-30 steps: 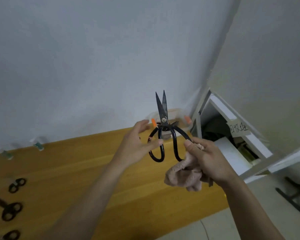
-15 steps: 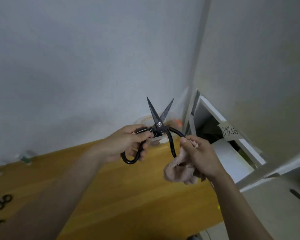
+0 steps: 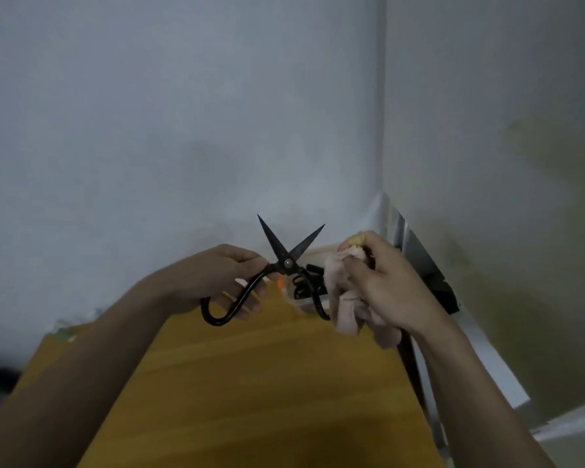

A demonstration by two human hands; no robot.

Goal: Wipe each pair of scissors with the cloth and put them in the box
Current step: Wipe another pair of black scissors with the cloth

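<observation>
black scissors (image 3: 286, 265) held up above the wooden desk (image 3: 250, 383), blades spread apart and pointing up. left hand (image 3: 223, 282) gripping one handle loop; right hand (image 3: 382, 285) clutching the bunched pink cloth (image 3: 347, 305) against the other loop.

Both your forearms are reaching forward and converging at chest height. Your left hand (image 3: 217, 282) is gripping one handle loop of the black scissors (image 3: 286, 263), fingers curled around it. Your right hand (image 3: 382, 285) is clutching the pink cloth (image 3: 347, 305), fingers bunched over it.
</observation>
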